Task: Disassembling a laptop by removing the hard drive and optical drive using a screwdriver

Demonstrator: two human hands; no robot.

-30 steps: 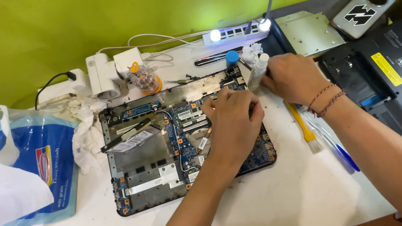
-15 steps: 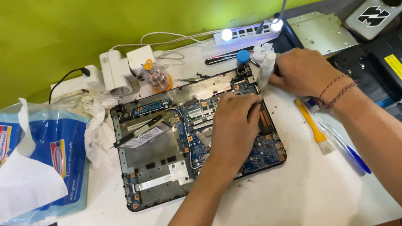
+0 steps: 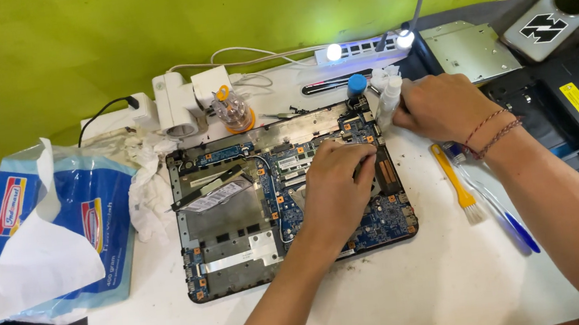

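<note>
**Hands on opened laptop**

Fingers [image 3: 346,155] of left hand [image 3: 335,190] lie bent on the circuit board [image 3: 286,199], gripping nothing visible. Right hand [image 3: 441,107] closes around a small white bottle [image 3: 390,98] at the board's far corner. Opened laptop base [image 3: 241,246] sits mid-desk [image 3: 404,301]; yellow brush [image 3: 458,184] just right.

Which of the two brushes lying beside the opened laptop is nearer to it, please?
The yellow-handled brush: it lies closer to the laptop's right edge, while the blue toothbrush lies beyond it.

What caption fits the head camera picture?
Left hand presses on an opened laptop's motherboard while right hand holds a small white bottle.
</note>
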